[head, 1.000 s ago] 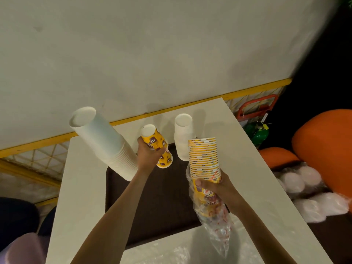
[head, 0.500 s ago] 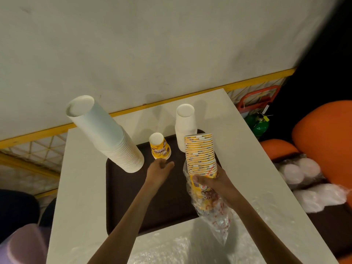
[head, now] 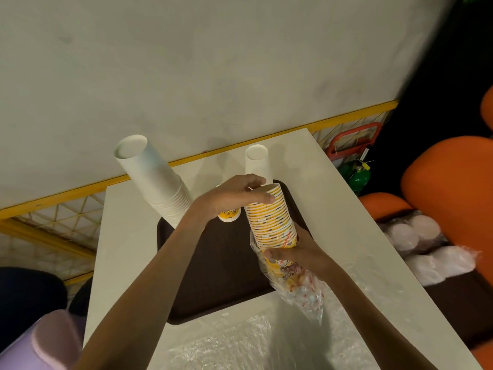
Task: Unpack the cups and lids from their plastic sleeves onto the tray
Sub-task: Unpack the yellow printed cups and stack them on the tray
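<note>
Now | lower centre: right hand fingers wrapped round yellow striped paper-cup stack and crumpled clear plastic sleeve | centre: left hand fingers pinching top cups above dark brown tray | risk: jammed cups may jerk free, spilling.

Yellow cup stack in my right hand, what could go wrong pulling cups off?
The right hand grips the yellow cup stack low, through the loose plastic sleeve, so it may slip when the left hand pulls at the top. The left forearm is near the tall white stack and might knock it.
</note>
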`<state>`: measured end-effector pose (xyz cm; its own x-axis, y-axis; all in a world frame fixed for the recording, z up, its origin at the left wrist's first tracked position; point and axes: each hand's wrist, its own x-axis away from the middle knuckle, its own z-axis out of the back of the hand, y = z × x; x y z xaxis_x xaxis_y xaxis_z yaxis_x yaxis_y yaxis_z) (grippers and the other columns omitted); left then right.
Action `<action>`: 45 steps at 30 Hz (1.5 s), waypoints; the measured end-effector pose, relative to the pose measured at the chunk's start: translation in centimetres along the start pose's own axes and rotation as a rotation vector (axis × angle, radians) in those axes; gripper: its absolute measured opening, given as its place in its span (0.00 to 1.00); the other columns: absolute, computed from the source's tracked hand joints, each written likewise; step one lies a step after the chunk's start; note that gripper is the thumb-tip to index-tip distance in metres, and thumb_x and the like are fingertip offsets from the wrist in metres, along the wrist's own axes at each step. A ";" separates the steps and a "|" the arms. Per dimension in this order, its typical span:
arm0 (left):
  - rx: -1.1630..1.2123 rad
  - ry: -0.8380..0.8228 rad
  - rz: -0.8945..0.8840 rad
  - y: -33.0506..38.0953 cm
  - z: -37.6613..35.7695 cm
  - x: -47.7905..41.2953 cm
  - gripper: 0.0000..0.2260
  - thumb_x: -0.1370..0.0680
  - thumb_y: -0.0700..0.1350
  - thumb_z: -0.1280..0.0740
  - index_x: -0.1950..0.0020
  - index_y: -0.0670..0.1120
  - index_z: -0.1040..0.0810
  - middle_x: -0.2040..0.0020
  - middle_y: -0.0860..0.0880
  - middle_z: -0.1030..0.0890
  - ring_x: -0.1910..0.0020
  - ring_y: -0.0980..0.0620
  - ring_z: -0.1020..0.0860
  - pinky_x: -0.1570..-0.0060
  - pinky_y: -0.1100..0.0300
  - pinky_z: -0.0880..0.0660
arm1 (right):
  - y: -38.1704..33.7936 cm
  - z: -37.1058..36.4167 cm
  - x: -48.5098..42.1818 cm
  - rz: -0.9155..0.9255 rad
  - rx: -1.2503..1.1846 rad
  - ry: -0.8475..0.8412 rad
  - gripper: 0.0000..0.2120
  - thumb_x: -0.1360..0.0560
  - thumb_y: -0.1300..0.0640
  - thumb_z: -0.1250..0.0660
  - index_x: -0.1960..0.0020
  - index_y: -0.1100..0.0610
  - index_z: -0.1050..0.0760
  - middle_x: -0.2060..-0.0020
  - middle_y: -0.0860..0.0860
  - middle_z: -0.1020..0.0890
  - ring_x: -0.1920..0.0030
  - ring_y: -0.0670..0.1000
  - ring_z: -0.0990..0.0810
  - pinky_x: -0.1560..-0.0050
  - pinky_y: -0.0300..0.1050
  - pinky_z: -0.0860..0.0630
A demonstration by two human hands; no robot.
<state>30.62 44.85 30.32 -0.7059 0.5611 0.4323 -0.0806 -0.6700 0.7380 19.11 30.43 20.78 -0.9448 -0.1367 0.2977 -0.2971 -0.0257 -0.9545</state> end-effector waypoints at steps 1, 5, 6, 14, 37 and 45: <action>-0.005 -0.007 -0.001 0.0 0.0 0.2 0.23 0.24 0.50 0.31 0.31 0.46 0.31 0.37 0.49 0.25 0.39 0.50 0.26 0.39 0.56 0.30 | -0.1 0.0 0.2 -0.003 0.011 -0.009 0.24 0.31 0.68 0.28 0.45 0.46 0.32 0.51 0.42 0.23 0.55 0.32 0.21 0.58 0.25 0.27; -0.031 -0.036 0.006 0.2 0.2 0.9 0.18 0.25 0.51 0.30 0.37 0.47 0.27 0.44 0.53 0.24 0.44 0.52 0.25 0.44 0.58 0.28 | 0.0 -0.1 0.7 -0.034 0.041 -0.028 0.27 0.31 0.63 0.26 0.40 0.46 0.33 0.47 0.44 0.22 0.49 0.40 0.22 0.54 0.29 0.24; -0.042 -0.037 0.011 0.1 0.3 0.9 0.17 0.25 0.50 0.31 0.37 0.48 0.26 0.45 0.53 0.24 0.45 0.53 0.25 0.47 0.60 0.28 | -0.1 -0.2 0.8 -0.038 0.045 -0.030 0.27 0.31 0.63 0.26 0.39 0.46 0.33 0.47 0.43 0.23 0.49 0.40 0.22 0.54 0.28 0.25; -0.118 -0.051 0.044 0.6 0.5 1.4 0.15 0.26 0.50 0.29 0.43 0.49 0.28 0.50 0.55 0.24 0.52 0.57 0.25 0.53 0.66 0.27 | -0.3 -0.2 1.7 -0.042 0.056 -0.063 0.26 0.30 0.62 0.27 0.39 0.46 0.34 0.47 0.43 0.24 0.48 0.41 0.23 0.54 0.28 0.25; 0.353 0.354 0.057 -1.5 1.1 1.0 0.21 0.26 0.58 0.31 0.39 0.48 0.28 0.41 0.44 0.21 0.42 0.46 0.22 0.42 0.50 0.24 | 1.2 1.3 2.1 -0.119 -0.115 0.025 0.16 0.30 0.56 0.30 0.45 0.45 0.29 0.48 0.43 0.21 0.48 0.44 0.21 0.54 0.34 0.23; 0.504 0.153 0.120 -6.7 -1.3 1.2 0.15 0.28 0.56 0.33 0.44 0.53 0.26 0.48 0.51 0.18 0.45 0.51 0.21 0.43 0.55 0.25 | 1.9 1.3 0.4 -0.164 -0.198 0.044 0.19 0.34 0.51 0.31 0.44 0.45 0.27 0.47 0.47 0.19 0.46 0.48 0.20 0.47 0.42 0.23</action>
<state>29.40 49.41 25.24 -0.7867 0.3924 0.4765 0.3284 -0.3876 0.8614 18.34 29.05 19.10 -0.8854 -0.1032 0.4532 -0.4643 0.1504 -0.8728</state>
